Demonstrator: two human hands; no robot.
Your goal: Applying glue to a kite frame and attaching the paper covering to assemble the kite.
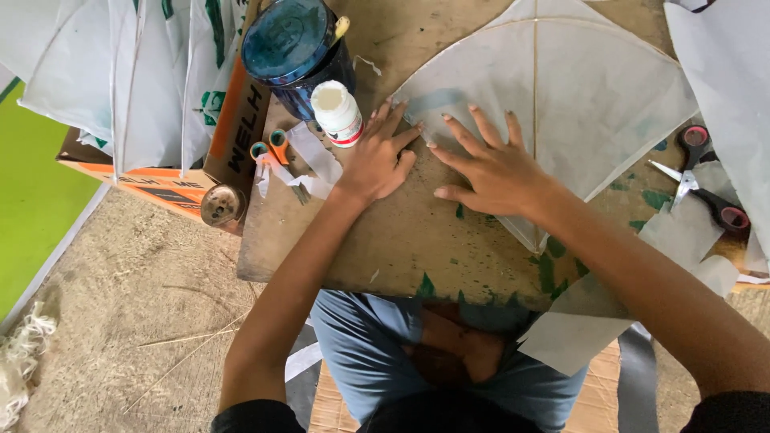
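- Head view: one white paper kite (577, 96) lies flat on the brown counter (401, 240), its thin stick frame, spine and bowed cross stick, already in place on the paper.
- Left hand (377, 160) is open, fingers spread, pressing flat at the kite's left corner; it grips nothing.
- Right hand (493, 168) is open too, fingers fanned on the paper near the lower left edge.
- Judgement: framing looks done; edge pressing is in hand on the left side. State of the other edges cannot be told.
- Count: two hands; one kite on the counter; one pair of scissors (706, 180) at right; one white bottle (337, 112); one dark blue jar (293, 48).
- Several finished white kites (120, 80) stand stacked upper left; exact number cannot be told.
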